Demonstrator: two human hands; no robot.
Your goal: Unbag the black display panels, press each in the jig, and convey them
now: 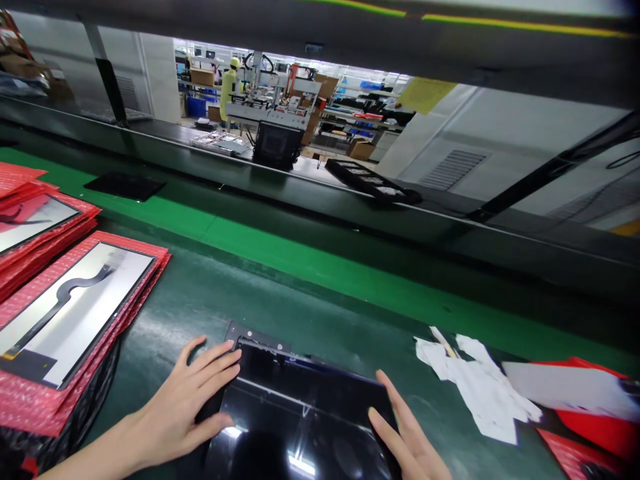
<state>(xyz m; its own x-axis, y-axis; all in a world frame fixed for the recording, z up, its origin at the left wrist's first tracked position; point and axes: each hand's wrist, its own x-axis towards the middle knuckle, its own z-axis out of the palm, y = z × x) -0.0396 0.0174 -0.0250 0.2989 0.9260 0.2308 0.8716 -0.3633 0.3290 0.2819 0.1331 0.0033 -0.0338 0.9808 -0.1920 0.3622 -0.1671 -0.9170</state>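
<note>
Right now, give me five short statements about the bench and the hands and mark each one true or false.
1. Both hands rest on the dark glossy panel. True: the left hand lies on its left edge and the right hand on its right edge.
2. The left hand is closed in a fist. False: its fingers are spread flat.
3. Red bubble-wrap sheets are stacked to the left of the panel. True.
4. Crumpled white paper lies to the left of the panel. False: it lies to the right.
5. The bench surface is blue. False: it is green.
</note>
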